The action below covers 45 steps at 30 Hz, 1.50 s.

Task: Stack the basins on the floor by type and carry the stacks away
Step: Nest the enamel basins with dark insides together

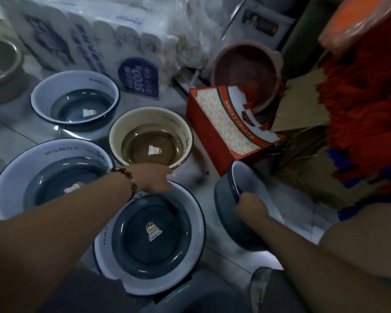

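Several basins stand on the tiled floor. My left hand [155, 179] grips the far rim of a white basin with a dark blue bottom [149, 238] right in front of me. My right hand [250, 205] holds a grey-blue basin [230, 213] by its rim, tilted on its side above the floor. To the left lies a larger white and blue basin [52, 177], and a smaller one [75, 102] sits further back. A cream basin with a brown bottom [151, 138] stands in the middle, just beyond my left hand.
A red fruit box [226, 129] lies at right, with a pink basin [246, 71] behind it. Packs of paper rolls [95, 46] line the back. Red and orange mops [366, 98] fill the right side. A beige basin [0, 64] is at far left.
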{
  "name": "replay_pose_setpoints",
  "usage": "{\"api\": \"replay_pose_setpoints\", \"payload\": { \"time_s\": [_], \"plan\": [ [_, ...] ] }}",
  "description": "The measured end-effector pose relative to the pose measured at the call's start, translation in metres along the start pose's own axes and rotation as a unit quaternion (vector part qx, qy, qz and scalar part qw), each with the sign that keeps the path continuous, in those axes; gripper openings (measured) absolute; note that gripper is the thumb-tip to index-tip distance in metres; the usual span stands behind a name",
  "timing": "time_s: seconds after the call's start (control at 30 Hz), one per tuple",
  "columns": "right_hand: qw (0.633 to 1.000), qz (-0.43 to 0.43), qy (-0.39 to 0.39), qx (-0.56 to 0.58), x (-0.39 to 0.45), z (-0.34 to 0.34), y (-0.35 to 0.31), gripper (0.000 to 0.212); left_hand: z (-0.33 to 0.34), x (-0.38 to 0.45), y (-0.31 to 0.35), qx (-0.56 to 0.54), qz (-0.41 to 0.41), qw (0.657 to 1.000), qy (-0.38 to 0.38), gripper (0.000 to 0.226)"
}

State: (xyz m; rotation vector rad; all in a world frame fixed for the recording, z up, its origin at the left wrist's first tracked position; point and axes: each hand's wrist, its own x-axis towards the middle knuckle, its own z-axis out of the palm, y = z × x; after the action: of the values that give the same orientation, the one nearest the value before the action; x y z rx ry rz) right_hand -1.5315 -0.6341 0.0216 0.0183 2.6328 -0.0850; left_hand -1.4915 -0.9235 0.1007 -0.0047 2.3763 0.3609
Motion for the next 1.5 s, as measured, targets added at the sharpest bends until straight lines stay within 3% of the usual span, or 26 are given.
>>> {"api": "replay_pose_setpoints", "payload": {
  "time_s": [0.07, 0.17, 0.27, 0.37, 0.43, 0.53, 0.6, 0.73, 0.83, 0.9, 0.97, 1.1, 1.13, 1.17, 1.23, 1.27, 1.33, 1.43, 1.5],
  "plan": [
    [1.0, -0.015, 0.0, 0.009, -0.01, -0.025, -0.004, 0.026, -0.002, -0.009, 0.002, -0.02, 0.014, 1.0, 0.014, 0.059],
    [0.998, -0.05, -0.007, 0.026, -0.03, -0.058, -0.016, 0.006, -0.008, -0.019, -0.002, -0.049, 0.023, 0.998, 0.043, 0.049],
    [0.995, -0.102, 0.016, 0.011, -0.061, -0.079, -0.042, 0.012, -0.014, -0.04, -0.006, -0.11, 0.032, 0.991, 0.069, 0.038],
    [0.982, -0.171, 0.067, -0.05, -0.087, -0.089, -0.07, 0.012, -0.015, -0.045, -0.012, -0.195, 0.035, 0.979, 0.047, 0.061],
    [0.969, -0.215, 0.086, -0.089, -0.101, -0.095, -0.091, 0.009, -0.017, -0.044, -0.017, -0.311, 0.014, 0.95, 0.032, 0.089],
    [0.944, -0.284, 0.089, -0.141, -0.118, -0.1, -0.122, 0.012, -0.026, -0.054, -0.022, -0.537, -0.065, 0.84, 0.044, 0.107],
    [0.925, -0.332, 0.084, -0.163, -0.129, -0.098, -0.142, 0.014, -0.028, -0.058, -0.025, -0.602, -0.098, 0.79, 0.063, 0.088],
    [0.886, -0.424, 0.086, -0.165, -0.142, -0.084, -0.17, 0.016, -0.007, -0.073, -0.041, -0.637, -0.169, 0.744, 0.115, 0.016],
    [0.875, -0.471, -0.002, -0.109, -0.14, -0.082, -0.181, 0.026, 0.008, -0.088, -0.056, -0.663, -0.198, 0.706, 0.154, 0.003],
    [0.872, -0.482, -0.071, -0.051, -0.133, -0.088, -0.186, 0.036, 0.019, -0.095, -0.065, -0.678, -0.21, 0.682, 0.178, 0.014],
    [0.883, -0.463, -0.063, 0.027, -0.111, -0.099, -0.188, 0.045, 0.035, -0.1, -0.077, -0.68, -0.227, 0.67, 0.195, 0.025],
    [0.935, -0.334, 0.068, 0.101, -0.037, -0.108, -0.163, 0.044, 0.066, -0.12, -0.106, -0.667, -0.263, 0.666, 0.208, 0.032],
    [0.953, -0.271, 0.05, 0.128, -0.019, -0.103, -0.152, 0.051, 0.073, -0.125, -0.111, -0.669, -0.266, 0.663, 0.204, 0.033],
    [0.965, -0.18, -0.02, 0.189, -0.008, -0.096, -0.142, 0.062, 0.08, -0.129, -0.115, -0.674, -0.266, 0.659, 0.201, 0.032],
    [0.918, -0.007, -0.223, 0.328, 0.002, -0.076, -0.126, 0.075, 0.098, -0.132, -0.12, -0.68, -0.259, 0.658, 0.191, 0.035],
    [0.89, 0.027, -0.292, 0.35, 0.003, -0.066, -0.121, 0.07, 0.108, -0.13, -0.122, -0.681, -0.255, 0.661, 0.185, 0.039],
    [0.887, 0.034, -0.317, 0.333, 0.007, -0.048, -0.115, 0.052, 0.123, -0.128, -0.12, -0.675, -0.255, 0.67, 0.174, 0.044],
    [0.911, 0.04, -0.279, 0.301, 0.01, -0.026, -0.107, 0.045, 0.139, -0.121, -0.119, -0.659, -0.255, 0.69, 0.155, 0.047],
    [0.917, 0.046, -0.278, 0.283, 0.007, -0.02, -0.101, 0.039, 0.14, -0.122, -0.113, -0.618, -0.262, 0.728, 0.141, 0.037]
  ]
}}
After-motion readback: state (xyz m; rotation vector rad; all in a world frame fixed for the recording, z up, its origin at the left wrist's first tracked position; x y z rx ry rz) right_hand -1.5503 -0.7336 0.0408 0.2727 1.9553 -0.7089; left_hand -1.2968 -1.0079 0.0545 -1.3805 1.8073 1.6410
